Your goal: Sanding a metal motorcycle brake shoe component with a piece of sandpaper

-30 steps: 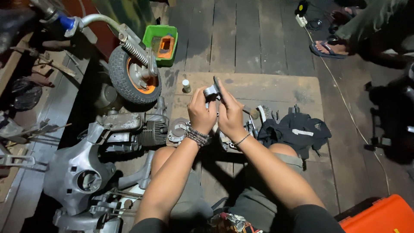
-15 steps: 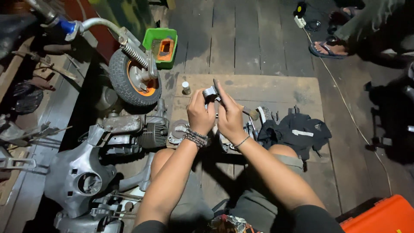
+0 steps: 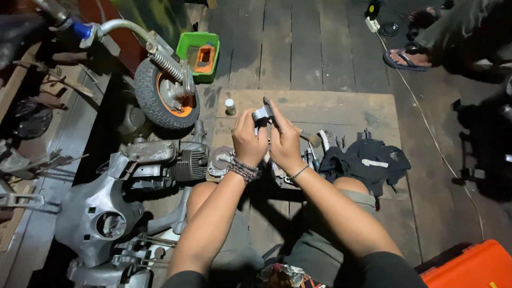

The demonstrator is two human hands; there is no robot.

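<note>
Head view: I sit on a wooden floor (image 3: 320,48) with both knees bent, forearms extended forward over a cardboard sheet (image 3: 341,109). My left hand (image 3: 249,141) is curled closed around a small grey metal part (image 3: 261,113), fingers wrapped on its left side, a braided bracelet at the wrist. My right hand (image 3: 285,141) is closed on the same part from the right, thumb and fingertips pinching its upper edge; a thin dark piece projects up from the part between the fingers, and I cannot tell what it is. The part sits above the cardboard, just ahead of both hands, held clear of the floor. A small white bottle (image 3: 230,106) stands on the cardboard to the left of the part. Further left lies a stripped scooter: front wheel (image 3: 165,96) with orange rim, spring fork, finned engine (image 3: 186,162) and grey body shell (image 3: 98,213). A green tray (image 3: 200,53) rests behind the wheel. A black cloth (image 3: 373,162) lies right of my hands. An orange case (image 3: 469,266) occupies the lower right corner. Another person's sandalled foot (image 3: 405,57) shows at upper right.
</note>
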